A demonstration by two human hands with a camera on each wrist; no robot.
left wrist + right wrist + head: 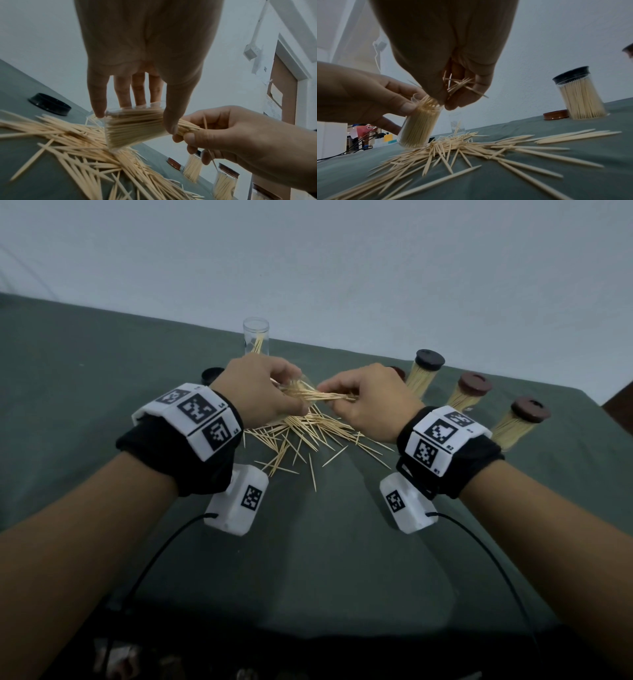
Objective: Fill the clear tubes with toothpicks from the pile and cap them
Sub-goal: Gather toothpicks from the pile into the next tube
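My left hand (296, 392) grips a clear tube (133, 129), tilted just above the toothpick pile (308, 436) and nearly packed with toothpicks. The same tube (419, 125) has its open mouth toward my right hand (334, 398). That hand pinches a bundle of toothpicks (188, 128) whose ends sit in the tube's mouth, with more loose ones (458, 85) in its curled fingers. From the head view the tube is mostly hidden by my left hand. A second open tube (256, 335) with a few toothpicks stands behind.
Three filled, capped tubes (424, 371) (471, 393) (524, 419) stand in a row at the right. A loose black cap (212, 374) lies left of my hands and a brown cap (555, 115) lies by the nearest capped tube. Green cloth (325, 559) covers the table; the wall is close behind.
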